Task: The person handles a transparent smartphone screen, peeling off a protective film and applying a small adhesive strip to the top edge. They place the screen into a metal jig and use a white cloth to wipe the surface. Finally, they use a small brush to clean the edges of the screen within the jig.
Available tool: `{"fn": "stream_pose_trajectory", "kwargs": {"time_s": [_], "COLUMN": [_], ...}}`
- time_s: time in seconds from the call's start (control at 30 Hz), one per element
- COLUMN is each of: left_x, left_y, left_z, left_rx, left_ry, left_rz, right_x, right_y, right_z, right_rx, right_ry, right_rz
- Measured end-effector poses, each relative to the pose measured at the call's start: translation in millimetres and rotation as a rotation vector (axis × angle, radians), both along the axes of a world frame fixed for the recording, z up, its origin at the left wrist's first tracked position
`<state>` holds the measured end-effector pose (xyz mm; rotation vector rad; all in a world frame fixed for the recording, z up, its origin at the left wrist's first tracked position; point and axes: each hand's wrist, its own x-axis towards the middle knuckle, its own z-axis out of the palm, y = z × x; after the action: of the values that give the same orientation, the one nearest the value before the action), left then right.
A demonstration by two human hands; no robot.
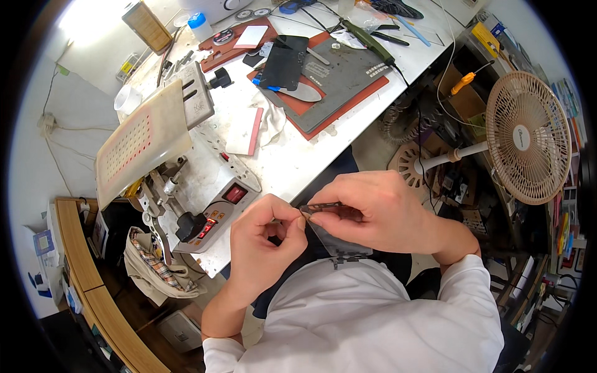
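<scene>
Right hand (380,208) pinches a dark piece (324,205); left hand (266,239) pinched at its end.

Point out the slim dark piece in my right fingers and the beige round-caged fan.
Slim dark piece (324,205): head view, middle of exposed part.
Beige round-caged fan (522,137): head view, centre hub.

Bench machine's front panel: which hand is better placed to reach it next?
Likely the left hand: it sits nearer the panel than the right hand. Both have fingertips at a small dark piece, though.
</scene>
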<state>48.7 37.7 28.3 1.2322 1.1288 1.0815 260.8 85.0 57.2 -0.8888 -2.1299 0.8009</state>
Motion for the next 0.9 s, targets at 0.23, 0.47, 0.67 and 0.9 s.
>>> {"fn": "stream_pose_trajectory", "kwargs": {"time_s": [0.23,0.47,0.67,0.9], "left_x": [1,3,-1,-1], "left_y": [0,1,3,6], "left_z": [1,8,7,9], "left_rx": [-0.03,-0.079,-0.032,0.009], "left_ry": [-0.008,-0.013,0.1,0.191], "left_rz": [0.018,0.015,0.004,0.005], "right_x": [1,2,5,5], "right_y": [-1,0,3,4], "right_z": [2,-3,-3,-1], "right_rx": [-0.055,-0.124,-0.045,0.03], "right_ry": [0.004,0.047,0.015,-0.017], "right_rz": [0.0,-0.047,-0.015,0.012]}}
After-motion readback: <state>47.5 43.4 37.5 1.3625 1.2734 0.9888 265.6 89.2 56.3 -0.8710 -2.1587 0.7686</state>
